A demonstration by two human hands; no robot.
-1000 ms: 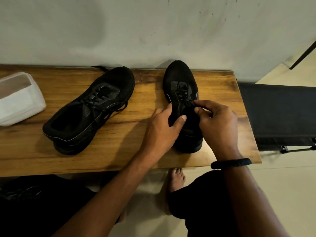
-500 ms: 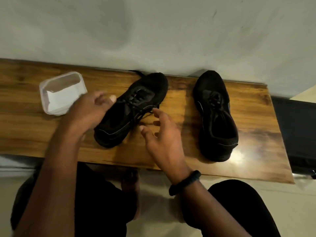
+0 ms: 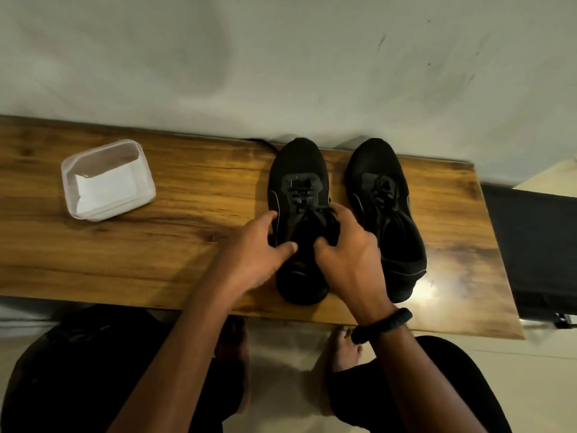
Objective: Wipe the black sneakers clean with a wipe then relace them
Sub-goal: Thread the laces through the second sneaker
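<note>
Two black sneakers stand side by side on the wooden bench [image 3: 187,245], toes toward the wall. My left hand [image 3: 254,248] grips the left side of the left sneaker [image 3: 298,170] at its opening. On the same shoe's right side my right hand [image 3: 349,254] curls its fingers over the laces and tongue. The right sneaker [image 3: 381,182] stands untouched just beside my right hand. A clear plastic tub [image 3: 104,179] with white wipes inside sits at the bench's left. A loose black lace end [image 3: 259,142] trails behind the left sneaker's toe.
The bench runs along a pale wall [image 3: 281,57]. A dark piece of furniture [image 3: 537,245] adjoins its right end. My knees and bare feet [image 3: 343,348] are below the front edge, over a light floor.
The left sneaker, angled half a second ago, now stands straight beside the right one. Both hands, which were open near it, now hold it at the laces.
</note>
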